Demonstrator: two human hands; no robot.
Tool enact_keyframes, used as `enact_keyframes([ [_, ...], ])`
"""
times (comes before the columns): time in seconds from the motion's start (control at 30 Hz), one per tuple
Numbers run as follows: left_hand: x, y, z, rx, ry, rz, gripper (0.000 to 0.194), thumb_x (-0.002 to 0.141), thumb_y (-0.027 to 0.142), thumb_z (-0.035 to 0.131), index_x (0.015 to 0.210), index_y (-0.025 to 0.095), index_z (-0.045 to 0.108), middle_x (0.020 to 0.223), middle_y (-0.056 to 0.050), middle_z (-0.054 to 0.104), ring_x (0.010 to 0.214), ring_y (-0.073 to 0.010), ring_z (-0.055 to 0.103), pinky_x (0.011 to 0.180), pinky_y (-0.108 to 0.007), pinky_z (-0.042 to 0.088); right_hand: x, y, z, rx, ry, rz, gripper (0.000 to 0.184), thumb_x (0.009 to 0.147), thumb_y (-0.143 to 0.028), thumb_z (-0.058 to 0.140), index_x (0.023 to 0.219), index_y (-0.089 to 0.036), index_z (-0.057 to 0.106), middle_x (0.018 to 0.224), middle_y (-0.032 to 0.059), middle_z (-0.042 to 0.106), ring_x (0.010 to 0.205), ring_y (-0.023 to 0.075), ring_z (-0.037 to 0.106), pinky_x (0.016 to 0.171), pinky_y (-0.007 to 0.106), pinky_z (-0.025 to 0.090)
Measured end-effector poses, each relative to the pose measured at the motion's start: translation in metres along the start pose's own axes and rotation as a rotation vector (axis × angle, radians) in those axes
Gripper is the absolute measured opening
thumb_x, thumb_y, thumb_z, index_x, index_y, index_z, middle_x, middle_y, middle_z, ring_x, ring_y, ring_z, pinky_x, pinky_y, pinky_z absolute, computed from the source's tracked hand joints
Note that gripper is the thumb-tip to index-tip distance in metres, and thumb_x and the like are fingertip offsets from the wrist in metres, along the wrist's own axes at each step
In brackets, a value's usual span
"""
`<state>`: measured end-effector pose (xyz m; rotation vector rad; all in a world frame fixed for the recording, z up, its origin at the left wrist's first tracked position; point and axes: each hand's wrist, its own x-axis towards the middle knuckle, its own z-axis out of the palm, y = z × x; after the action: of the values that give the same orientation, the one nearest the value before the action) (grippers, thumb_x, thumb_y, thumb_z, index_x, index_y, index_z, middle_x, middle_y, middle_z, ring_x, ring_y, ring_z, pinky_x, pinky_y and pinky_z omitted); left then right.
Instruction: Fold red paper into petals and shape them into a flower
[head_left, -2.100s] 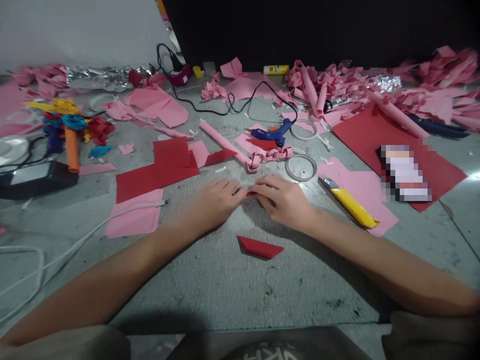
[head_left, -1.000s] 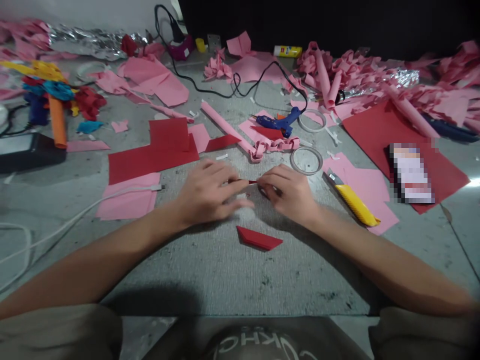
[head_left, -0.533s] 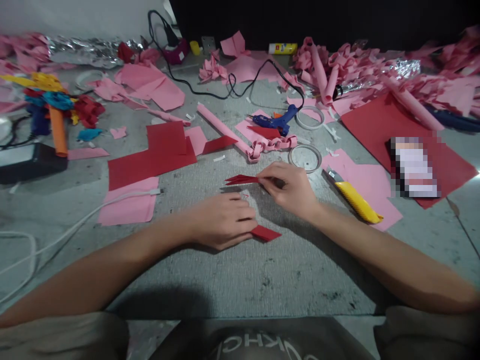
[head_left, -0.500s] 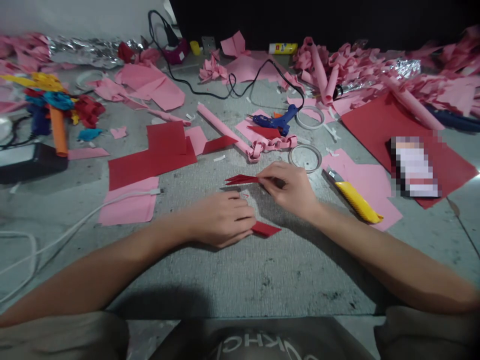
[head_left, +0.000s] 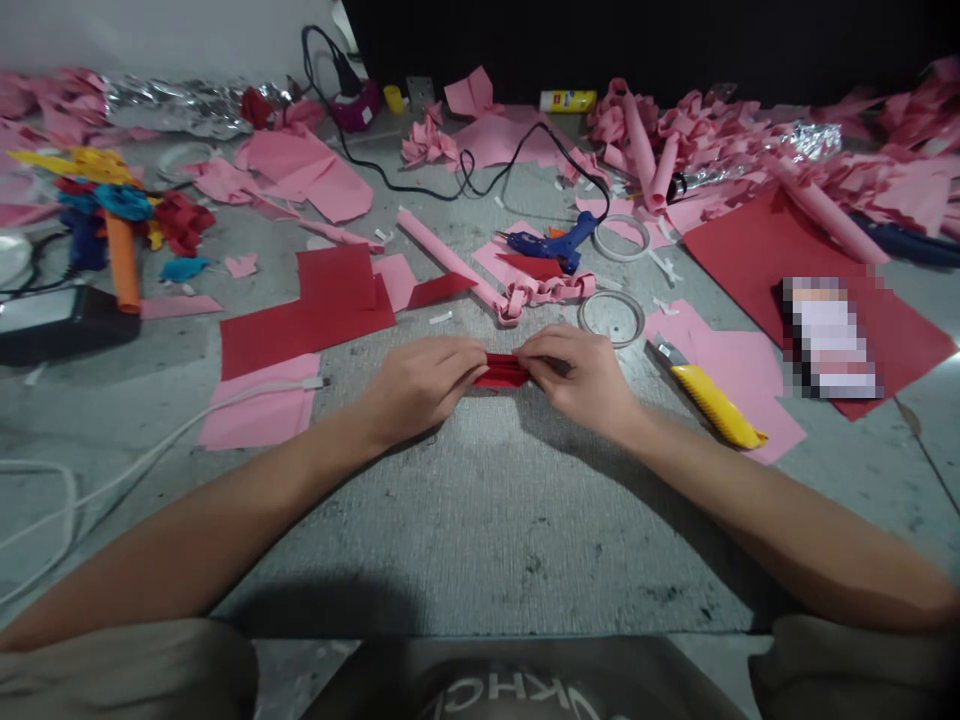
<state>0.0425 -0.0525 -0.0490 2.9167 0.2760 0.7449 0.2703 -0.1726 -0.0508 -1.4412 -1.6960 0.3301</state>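
Note:
Folded red paper [head_left: 502, 376] stretches between my two hands, just above the grey table [head_left: 480, 540]. My left hand [head_left: 435, 380] pinches its left end with closed fingers. At the other end my right hand [head_left: 577, 375] grips it between thumb and fingertips. The paper shows more than one red layer; how many there are I cannot tell, as the fingers cover both ends. Beyond the hands lie a pink paper chain [head_left: 547, 288] and a roll of tape [head_left: 611, 318].
A yellow utility knife [head_left: 716, 405] lies right of my right hand on pink paper. A blue glue gun [head_left: 551, 240] with a black cord sits farther back. Red sheets [head_left: 307, 330] and a white cable [head_left: 247, 395] are at left; a phone [head_left: 832, 335] rests at right.
My left hand has moved up and away from me, bringing its red paper piece from the near table to the paper in my right hand. The right hand stays nearly in place.

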Motion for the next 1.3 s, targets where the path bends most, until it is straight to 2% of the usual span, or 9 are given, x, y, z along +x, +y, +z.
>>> enact_keyframes([
  [0.23,0.0003,-0.0022,0.0041,-0.034,-0.003,-0.031,0.023,0.114,0.025,0.050,0.114,0.017,0.072,0.106,-0.010,0.080,0.098,-0.0228,0.076,0.087,-0.037,0.059,-0.0002,-0.0021,-0.0009,-0.043,-0.062,-0.044,0.028,0.099,-0.008,0.057,0.103,-0.022,0.080,0.103,0.0066,0.082,0.098,0.0244,0.076,0.091,0.042,0.060],
  [0.4,0.0002,-0.0058,0.0066,-0.055,0.002,-0.069,0.027,0.114,0.022,0.048,0.130,0.016,0.069,0.109,-0.011,0.079,0.101,-0.0238,0.075,0.088,-0.038,0.058,-0.0021,-0.0053,0.0014,-0.097,-0.109,-0.115,0.014,0.102,-0.030,0.072,0.109,-0.018,0.078,0.105,0.0106,0.080,0.098,0.0277,0.073,0.090,0.045,0.060],
  [0.57,0.0024,-0.0086,0.0066,-0.095,-0.054,0.006,0.027,0.114,0.022,0.046,0.124,0.017,0.071,0.112,-0.010,0.078,0.104,-0.0231,0.071,0.092,-0.037,0.057,-0.0032,-0.0016,0.0035,-0.138,-0.082,-0.094,0.020,0.104,-0.013,0.059,0.100,-0.021,0.077,0.095,0.0069,0.078,0.091,0.0234,0.071,0.084,0.040,0.057],
  [0.73,0.0042,-0.0046,0.0024,0.046,-0.080,0.063,0.039,0.115,0.040,0.049,0.136,0.012,0.067,0.110,-0.014,0.076,0.100,-0.0286,0.070,0.087,-0.042,0.054,-0.0047,-0.0002,0.0015,-0.123,-0.030,-0.098,0.027,0.105,-0.011,0.053,0.098,-0.021,0.077,0.098,0.0070,0.077,0.089,0.0205,0.072,0.078,0.036,0.057],
  [0.87,0.0050,-0.0014,0.0001,0.254,-0.206,0.117,0.041,0.113,0.021,0.045,0.149,0.008,0.060,0.110,-0.017,0.075,0.101,-0.0324,0.070,0.084,-0.044,0.050,-0.0048,0.0013,0.0021,-0.105,-0.033,-0.088,0.025,0.103,-0.009,0.056,0.093,-0.020,0.076,0.098,0.0075,0.078,0.090,0.0209,0.073,0.079,0.036,0.057],
  [0.97,0.0062,-0.0023,0.0016,0.263,-0.236,0.076,0.045,0.109,0.012,0.043,0.151,0.007,0.059,0.112,-0.017,0.073,0.102,-0.0322,0.068,0.083,-0.044,0.049,-0.0030,0.0033,0.0034,-0.123,-0.033,-0.067,0.023,0.102,-0.008,0.058,0.092,-0.021,0.075,0.098,0.0073,0.078,0.091,0.0223,0.073,0.081,0.038,0.057],
  [1.13,0.0086,-0.0056,0.0068,0.151,-0.187,0.039,0.030,0.112,0.017,0.044,0.125,0.014,0.071,0.101,-0.012,0.071,0.094,-0.0273,0.065,0.079,-0.040,0.049,-0.0010,0.0024,0.0031,-0.183,-0.022,-0.113,0.022,0.103,-0.011,0.058,0.091,-0.022,0.073,0.092,0.0061,0.078,0.088,0.0239,0.069,0.083,0.042,0.054],
  [1.2,0.0085,-0.0048,0.0061,0.095,-0.180,0.032,0.030,0.113,0.021,0.041,0.111,0.014,0.070,0.101,-0.012,0.071,0.094,-0.0269,0.064,0.081,-0.041,0.049,-0.0017,-0.0006,0.0024,-0.162,-0.019,-0.135,0.024,0.105,-0.012,0.055,0.092,-0.022,0.072,0.093,0.0066,0.078,0.088,0.0235,0.069,0.083,0.042,0.054],
  [1.3,0.0062,-0.0021,0.0016,-0.051,-0.203,-0.057,0.035,0.114,0.028,0.035,0.107,0.015,0.067,0.098,-0.011,0.072,0.088,-0.0251,0.066,0.079,-0.039,0.049,-0.0030,-0.0055,0.0016,-0.095,-0.022,-0.173,0.026,0.107,-0.011,0.052,0.094,-0.022,0.071,0.094,0.0072,0.077,0.089,0.0228,0.070,0.084,0.041,0.054],
])
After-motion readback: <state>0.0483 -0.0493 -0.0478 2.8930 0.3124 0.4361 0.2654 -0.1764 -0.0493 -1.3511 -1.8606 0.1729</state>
